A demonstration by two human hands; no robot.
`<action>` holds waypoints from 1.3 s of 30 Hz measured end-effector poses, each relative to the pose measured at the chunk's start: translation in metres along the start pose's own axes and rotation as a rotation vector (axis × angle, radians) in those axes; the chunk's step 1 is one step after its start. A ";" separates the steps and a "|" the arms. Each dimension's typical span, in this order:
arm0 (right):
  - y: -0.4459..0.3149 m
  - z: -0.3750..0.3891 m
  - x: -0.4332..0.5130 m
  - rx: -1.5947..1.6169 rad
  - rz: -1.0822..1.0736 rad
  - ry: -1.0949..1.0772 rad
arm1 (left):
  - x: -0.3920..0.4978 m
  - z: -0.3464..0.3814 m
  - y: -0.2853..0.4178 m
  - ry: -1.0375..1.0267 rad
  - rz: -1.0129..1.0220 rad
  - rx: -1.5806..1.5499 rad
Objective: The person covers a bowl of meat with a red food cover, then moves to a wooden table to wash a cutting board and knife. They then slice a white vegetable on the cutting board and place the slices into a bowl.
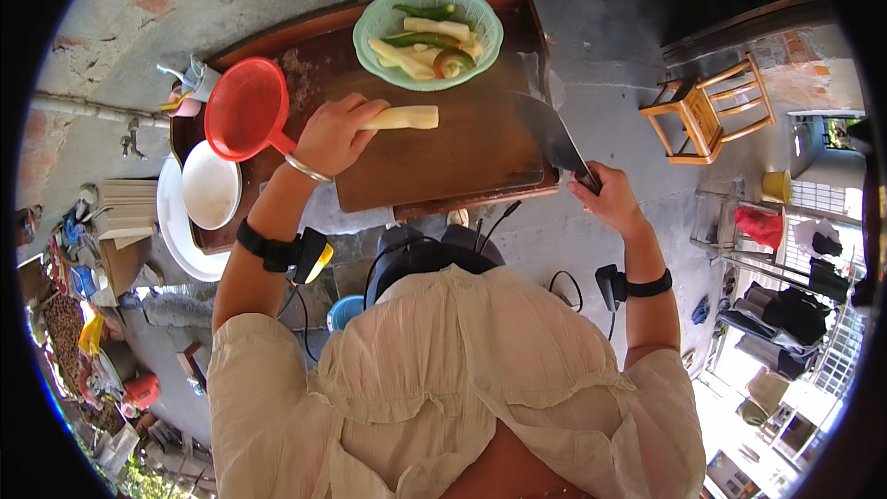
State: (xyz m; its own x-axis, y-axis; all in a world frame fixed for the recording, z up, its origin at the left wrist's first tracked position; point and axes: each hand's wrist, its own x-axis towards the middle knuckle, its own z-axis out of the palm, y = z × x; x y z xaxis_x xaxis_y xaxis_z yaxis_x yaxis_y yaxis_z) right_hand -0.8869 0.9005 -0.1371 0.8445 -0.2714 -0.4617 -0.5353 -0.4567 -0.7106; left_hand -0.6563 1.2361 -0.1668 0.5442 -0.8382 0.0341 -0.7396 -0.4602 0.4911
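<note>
My left hand [339, 135] grips one end of a pale, peeled stalk-like vegetable [409, 118], whose free end points right over a brown cutting board [443, 166]. In my right hand [610, 197] is the handle of a kitchen cleaver [554, 135]. Its broad dark blade slants up and left across the board's right edge, apart from the vegetable. Beyond the board stands a pale green plastic basket [360, 48]. Inside it lie green peppers [423, 39], one curled reddish-green pepper [443, 62] and several pale vegetable pieces [402, 59].
A red strainer [246, 111] sits left of my left hand, beside a white bowl [211, 187] and a larger white basin [173, 222]. Cups [201, 80] stand at the wooden table's [312, 48] left corner. A wooden chair [707, 114] is off to the right; a blue bucket [344, 312] is below.
</note>
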 end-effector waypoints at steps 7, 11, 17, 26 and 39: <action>-0.027 0.067 0.059 -0.503 -0.465 -0.162 | -0.072 0.080 0.005 0.174 -0.116 0.266; -0.044 0.105 0.076 -0.566 -0.526 -0.239 | -0.080 0.101 0.009 0.337 -0.036 0.194; -0.061 0.119 0.073 -0.682 -0.442 -0.302 | -0.062 0.117 0.012 0.414 0.025 0.102; -0.050 0.111 0.073 -0.529 -0.376 -0.240 | -0.040 0.100 -0.006 0.257 0.081 0.034; -0.047 0.117 0.066 -0.611 -0.365 -0.225 | -0.038 0.108 0.008 0.340 0.197 0.030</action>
State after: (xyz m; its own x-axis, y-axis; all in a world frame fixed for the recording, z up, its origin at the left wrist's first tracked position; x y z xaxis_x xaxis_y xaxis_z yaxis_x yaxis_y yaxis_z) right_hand -0.8083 1.0032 -0.1957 0.9073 0.1374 -0.3974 -0.0610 -0.8921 -0.4477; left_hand -0.7255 1.2327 -0.2585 0.4868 -0.7692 0.4140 -0.8516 -0.3123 0.4210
